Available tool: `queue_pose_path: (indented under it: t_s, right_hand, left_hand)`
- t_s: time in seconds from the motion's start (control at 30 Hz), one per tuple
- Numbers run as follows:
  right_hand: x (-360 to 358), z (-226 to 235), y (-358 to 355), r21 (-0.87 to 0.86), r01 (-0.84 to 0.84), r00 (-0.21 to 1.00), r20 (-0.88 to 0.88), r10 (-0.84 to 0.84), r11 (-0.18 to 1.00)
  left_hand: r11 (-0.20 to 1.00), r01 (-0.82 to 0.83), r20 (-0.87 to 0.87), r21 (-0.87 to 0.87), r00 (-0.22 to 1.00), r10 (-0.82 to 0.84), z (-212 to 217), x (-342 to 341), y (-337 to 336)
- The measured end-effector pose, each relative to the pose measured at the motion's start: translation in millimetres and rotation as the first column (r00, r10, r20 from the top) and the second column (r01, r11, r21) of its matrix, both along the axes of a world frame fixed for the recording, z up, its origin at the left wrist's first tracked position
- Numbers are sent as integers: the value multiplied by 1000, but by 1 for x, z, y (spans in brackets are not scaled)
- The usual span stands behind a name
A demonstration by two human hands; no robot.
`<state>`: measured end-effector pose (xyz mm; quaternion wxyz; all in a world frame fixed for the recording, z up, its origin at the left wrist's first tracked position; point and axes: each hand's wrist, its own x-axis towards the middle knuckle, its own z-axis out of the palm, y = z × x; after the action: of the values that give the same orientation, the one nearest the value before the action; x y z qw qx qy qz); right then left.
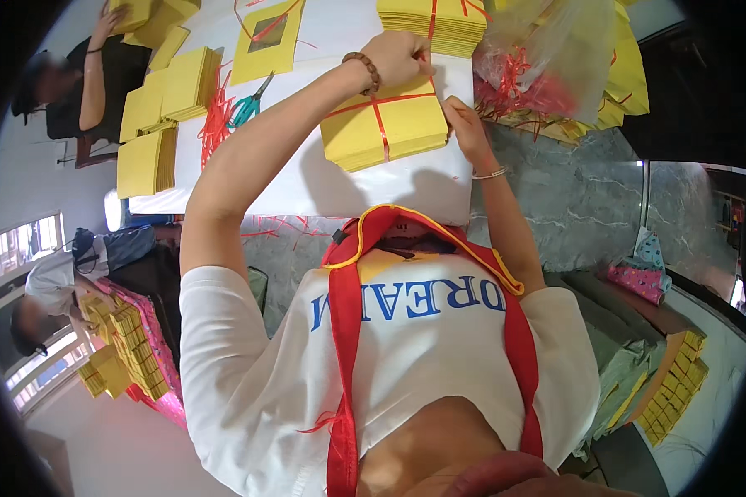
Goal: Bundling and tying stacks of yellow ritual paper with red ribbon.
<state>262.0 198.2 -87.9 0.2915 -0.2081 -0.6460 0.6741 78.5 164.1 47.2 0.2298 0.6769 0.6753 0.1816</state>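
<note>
A thick stack of yellow paper sheets [348, 137] lies on the white table in front of me. A red ribbon [380, 126] crosses over it both ways. My left hand [396, 60], with a beaded bracelet at the wrist, is closed above the stack's far edge, pinching an end of the ribbon. At the stack's right corner is my right hand [469, 131], its fingers curled closed beside the paper; what they grip there is hidden. Left of my left forearm are teal-handled scissors [247, 108] and a bunch of loose red ribbons [216, 124].
Yellow stacks [186, 83] line the table's left side; another tied stack [431, 25] sits at the far edge. A clear plastic bag [547, 66] with red ribbon stands right. Two other people work at left. Boxed yellow bundles [673, 389] are at lower right.
</note>
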Motion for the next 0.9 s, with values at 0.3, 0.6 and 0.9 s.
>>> queue_pose_path:
  t_s: [0.3, 0.6, 0.9]
  right_hand:
    - [-16, 7, -8, -683, -162, 883, -423, -204, 713]
    - [-22, 1, -2, -609, -247, 833, -531, -155, 754]
    - [-19, 0, -3, -600, -146, 897, -415, -150, 786]
  left_hand:
    - [991, -125, 180, -51, 975, 133, -9, -7, -9]
    - [998, -20, 164, -52, 986, 28, -2, 2, 13]
    - [1000, -13, -26, 28, 1000, 14, 2, 10, 19]
